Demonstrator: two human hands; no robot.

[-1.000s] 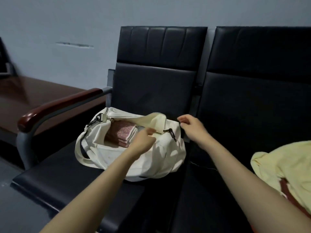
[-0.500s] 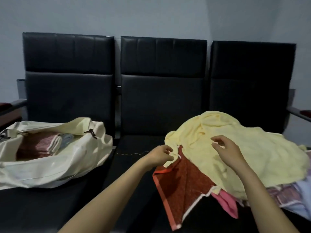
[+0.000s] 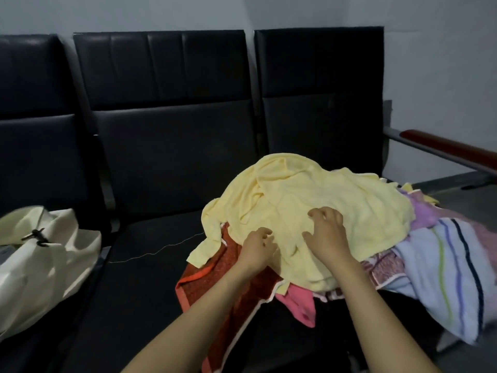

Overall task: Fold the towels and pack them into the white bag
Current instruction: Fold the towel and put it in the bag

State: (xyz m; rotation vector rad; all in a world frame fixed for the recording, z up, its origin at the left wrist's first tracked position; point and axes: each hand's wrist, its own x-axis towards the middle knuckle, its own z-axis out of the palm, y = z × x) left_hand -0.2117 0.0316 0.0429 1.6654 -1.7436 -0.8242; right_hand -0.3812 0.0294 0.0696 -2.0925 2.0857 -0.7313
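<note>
A heap of unfolded towels lies on the right-hand seat. On top is a crumpled pale yellow towel [image 3: 309, 195]. Under it are a red towel [image 3: 215, 284], a pink one [image 3: 300, 304], a purple one [image 3: 427, 215] and a light blue striped one [image 3: 446, 273]. My right hand [image 3: 326, 234] rests on the yellow towel with its fingers spread. My left hand [image 3: 256, 247] lies at that towel's near-left edge, fingers loosely bent, gripping nothing that I can see. The white bag [image 3: 45, 267] sits on the left seat, cut off by the frame's edge.
The seats form a row of black padded chairs [image 3: 166, 125] against a grey wall. A metal armrest with a red-brown top [image 3: 451, 149] closes the right end. A thin loose thread [image 3: 150, 251] lies on the bare middle seat.
My view swung right from the bag to the towel heap. Both hands left the bag's opening and moved onto the yellow towel; the left hand has let go of the edge it pinched.
</note>
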